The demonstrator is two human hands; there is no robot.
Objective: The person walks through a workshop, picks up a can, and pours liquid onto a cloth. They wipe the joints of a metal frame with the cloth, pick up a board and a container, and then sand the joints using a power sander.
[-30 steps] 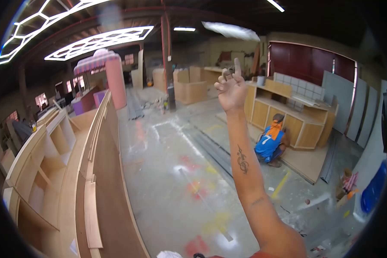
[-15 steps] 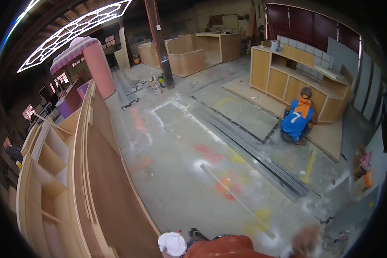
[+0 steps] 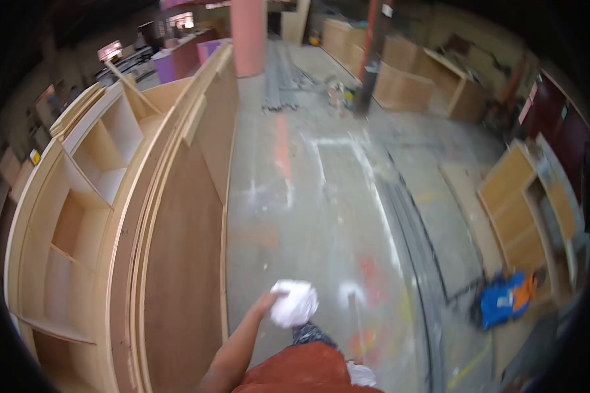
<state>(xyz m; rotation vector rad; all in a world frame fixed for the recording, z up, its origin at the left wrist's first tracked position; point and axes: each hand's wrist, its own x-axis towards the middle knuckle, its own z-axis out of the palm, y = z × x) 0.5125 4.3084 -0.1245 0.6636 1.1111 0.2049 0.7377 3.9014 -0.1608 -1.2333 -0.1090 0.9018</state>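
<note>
My left hand is closed on a white crumpled wad that looks like cloth. It is held out ahead of my rust-red shirt, above the concrete floor. A second white crumpled piece shows at the right side of my shirt; what holds it there is hidden. No part of my right hand can be seen.
Tall wooden panels and an open shelf unit stand close on my left. Long grey metal strips lie on the floor to the right. A co-worker in blue crouches near a wooden cabinet. A dark post rises ahead.
The view has swung left, so the wooden panels stand nearer the middle. My left hand with the white wad has come further into view. My right hand has left the picture.
</note>
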